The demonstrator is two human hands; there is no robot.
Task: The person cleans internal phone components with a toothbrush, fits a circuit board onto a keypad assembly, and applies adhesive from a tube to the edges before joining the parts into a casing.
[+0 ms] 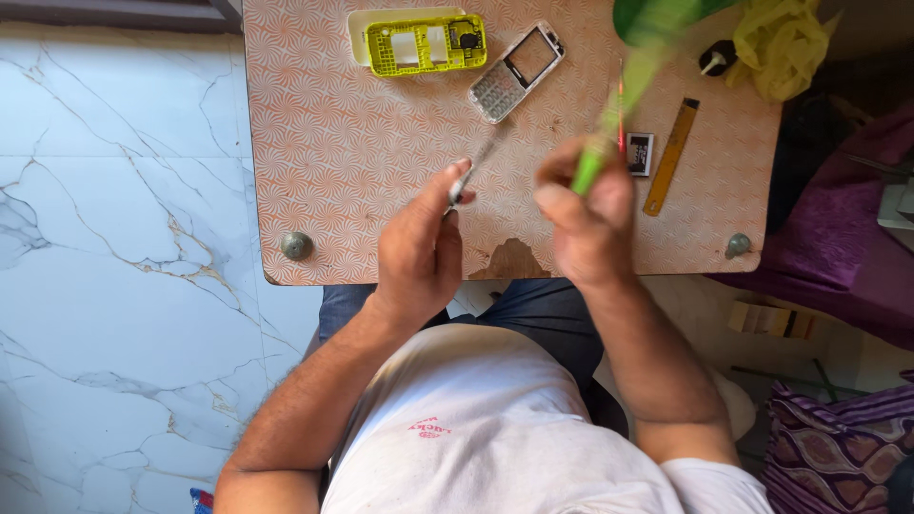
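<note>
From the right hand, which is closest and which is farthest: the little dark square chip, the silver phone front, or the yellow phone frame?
Measured from the right hand:
1. Little dark square chip, just right of the hand.
2. Silver phone front, up and to the left.
3. Yellow phone frame, farthest, at the table's top edge.

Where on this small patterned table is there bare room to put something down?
The left half of the orange patterned table is bare, between the yellow phone frame, the left edge and the left hand. The right side is crowded: the right hand with its green tool, yellow ruler and small dark chip.
</note>
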